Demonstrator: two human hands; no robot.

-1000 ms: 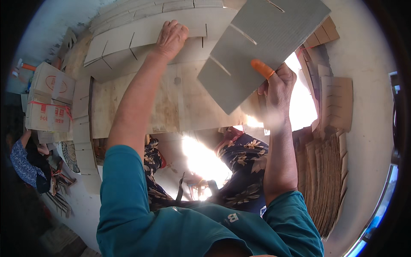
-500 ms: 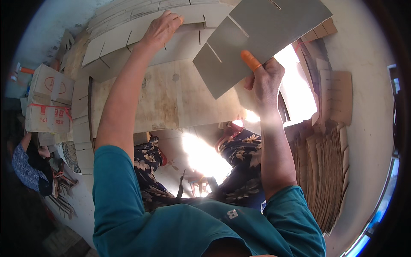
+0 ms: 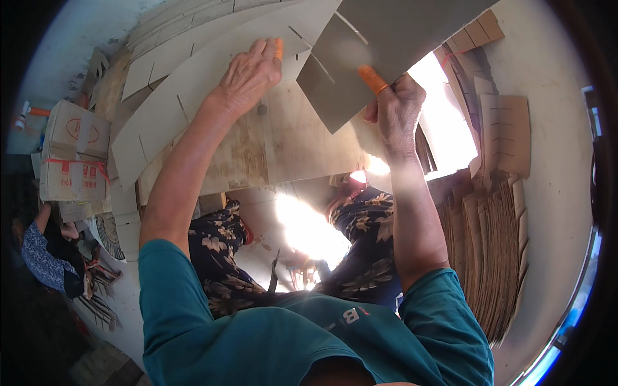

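Grey cardboard sheet [image 3: 402, 38], one, slotted along an edge, raised at a tilt above the right side of the wooden bench [image 3: 293, 148], with the right hand [image 3: 400, 112] in a closed grip on its near edge, orange-covered thumb laid across the upper face. Pale cardboard sheet [image 3: 164, 116], one, likewise slotted, bowed and slanting over the bench's left side, with the left hand's [image 3: 250, 74] grip closed on it, one finger orange-covered. Also listed: pale cardboard stack [image 3: 151, 64] at the bench's far edge; brown cardboard pile [image 3: 486, 257] at right; red-tied carton [image 3: 74, 154] at left.
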